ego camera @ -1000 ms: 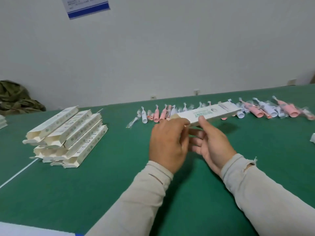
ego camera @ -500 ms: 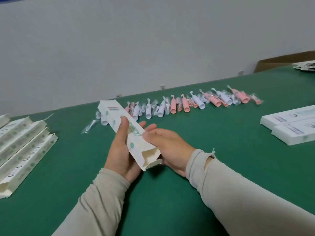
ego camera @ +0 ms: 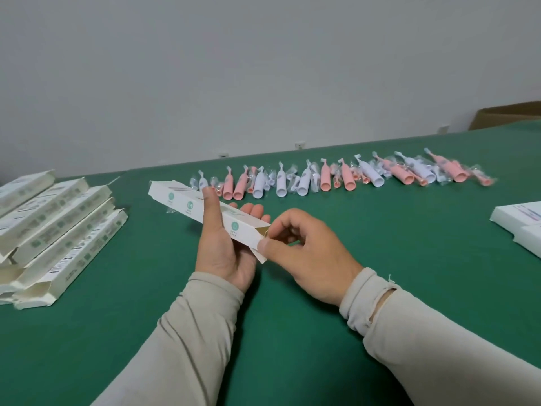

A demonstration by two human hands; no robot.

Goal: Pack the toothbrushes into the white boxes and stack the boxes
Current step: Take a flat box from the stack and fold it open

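Observation:
My left hand holds a long white box from below, thumb across its top, fingers under it. The box points away to the left. Its near end is open, and my right hand pinches the end flap there with thumb and forefinger. A row of pink and white toothbrushes in clear wrappers lies across the green table beyond my hands. What the box holds is hidden.
A pile of open white boxes lies at the left. Closed white boxes sit at the right edge. A brown cardboard carton stands at the far right by the grey wall.
The box has turned from lying crosswise to pointing away left. My right hand has moved to its near end and taken the flap. The camera has swung right.

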